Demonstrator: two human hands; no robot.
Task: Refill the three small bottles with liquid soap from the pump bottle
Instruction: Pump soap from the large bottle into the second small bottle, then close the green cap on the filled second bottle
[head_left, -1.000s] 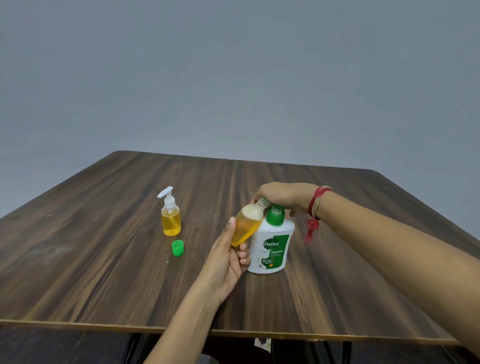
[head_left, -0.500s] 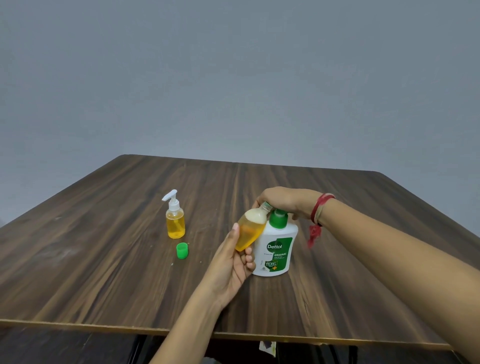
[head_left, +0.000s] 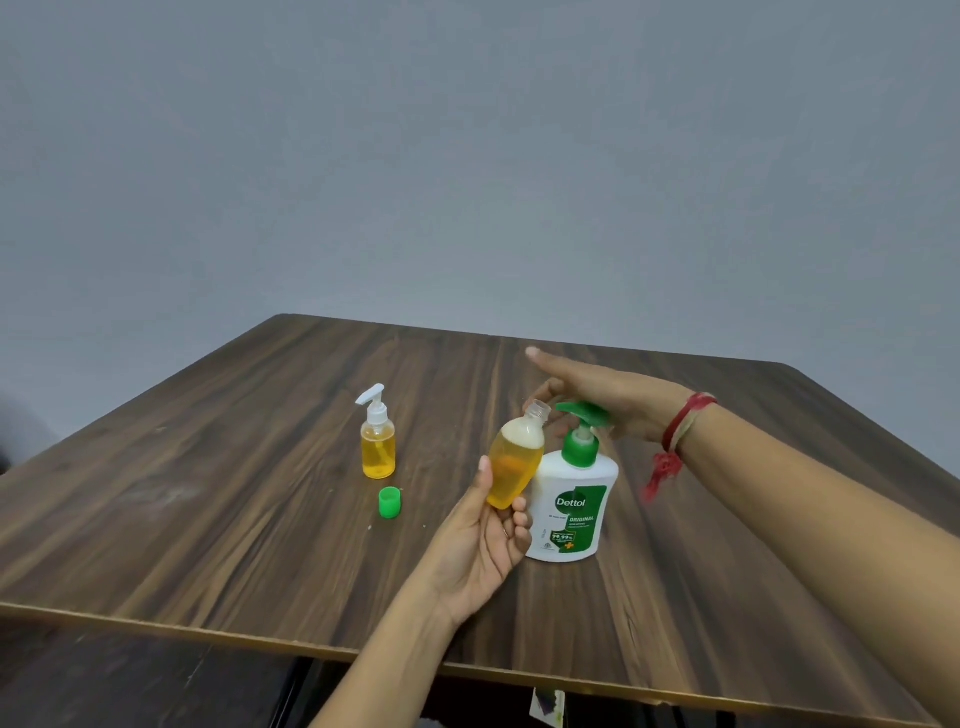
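Observation:
My left hand (head_left: 480, 540) holds a small clear bottle (head_left: 517, 460) of orange soap, uncapped and tilted, its mouth close under the green spout of the white pump bottle (head_left: 574, 506). My right hand (head_left: 602, 392) hovers flat just above the raised green pump head (head_left: 584, 413), fingers straight. A second small bottle (head_left: 378, 441) with a white spray pump stands upright to the left, filled with orange liquid. A green cap (head_left: 389, 502) lies on the table in front of it. Only two small bottles are visible.
All of this rests on a dark wooden table (head_left: 208, 493) with a light front edge, before a plain grey wall. A red thread bracelet (head_left: 675, 441) hangs from my right wrist.
My right hand lifted off the pump head and straightened its fingers; the green pump head has risen and now shows. The small bottle stays at the spout in my left hand.

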